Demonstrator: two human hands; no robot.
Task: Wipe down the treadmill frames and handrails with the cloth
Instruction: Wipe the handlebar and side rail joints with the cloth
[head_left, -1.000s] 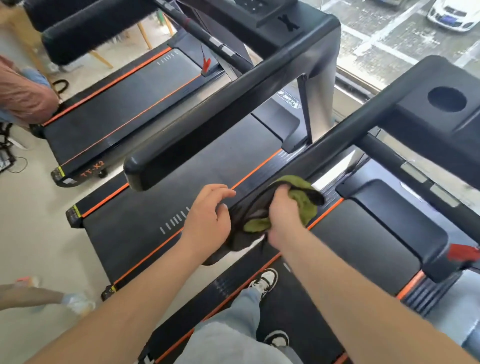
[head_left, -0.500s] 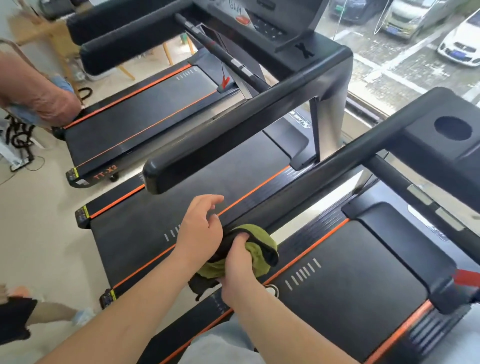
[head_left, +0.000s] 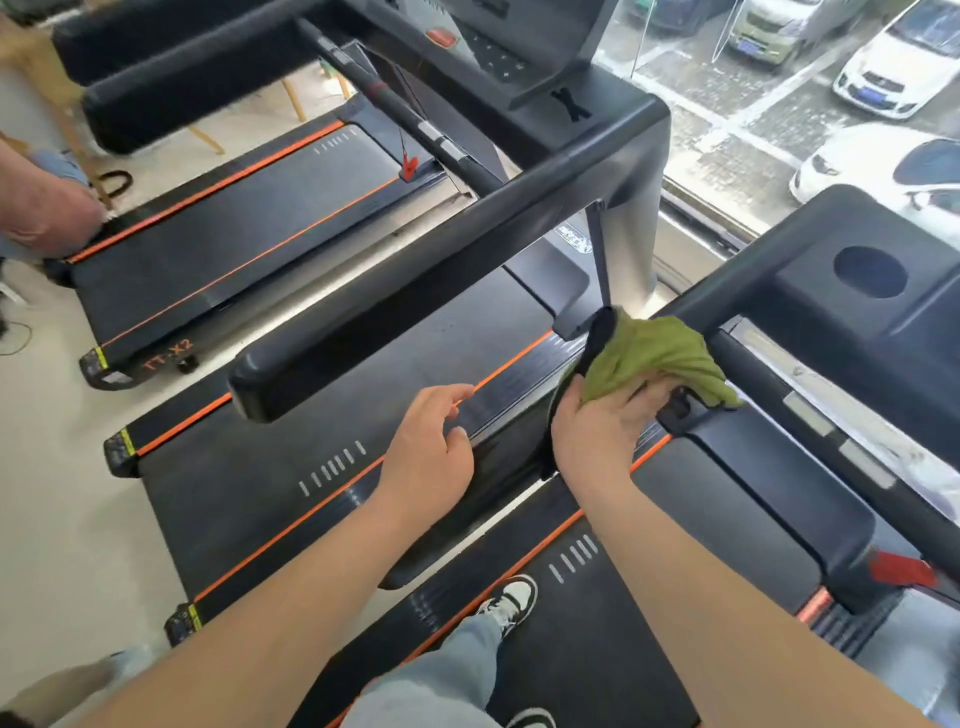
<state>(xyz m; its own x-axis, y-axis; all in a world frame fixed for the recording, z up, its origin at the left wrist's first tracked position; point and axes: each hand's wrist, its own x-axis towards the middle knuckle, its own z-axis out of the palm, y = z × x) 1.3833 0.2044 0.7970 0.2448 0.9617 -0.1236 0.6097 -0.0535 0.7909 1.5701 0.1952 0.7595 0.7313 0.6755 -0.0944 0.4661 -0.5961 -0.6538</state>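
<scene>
A green cloth (head_left: 655, 359) is bunched over the black left handrail (head_left: 727, 291) of the treadmill I stand on, partway up the rail. My right hand (head_left: 597, 423) is shut on the cloth and presses it around the rail. My left hand (head_left: 428, 454) rests on the lower stretch of the same handrail (head_left: 498, 457), fingers spread, holding nothing. The rail's lower end is hidden behind my left forearm.
The neighbouring treadmill's handrail (head_left: 415, 291) runs parallel on the left, its belt (head_left: 291, 467) below. My treadmill's console with a cup hole (head_left: 870, 270) is at right, a red safety clip (head_left: 901, 570) below it. Another person's arm (head_left: 36, 218) is at far left. A window (head_left: 779, 104) shows parked cars.
My right hand slid the cloth up the handrail, away from me toward the console. My left hand stayed lower on the rail and the two hands are now apart.
</scene>
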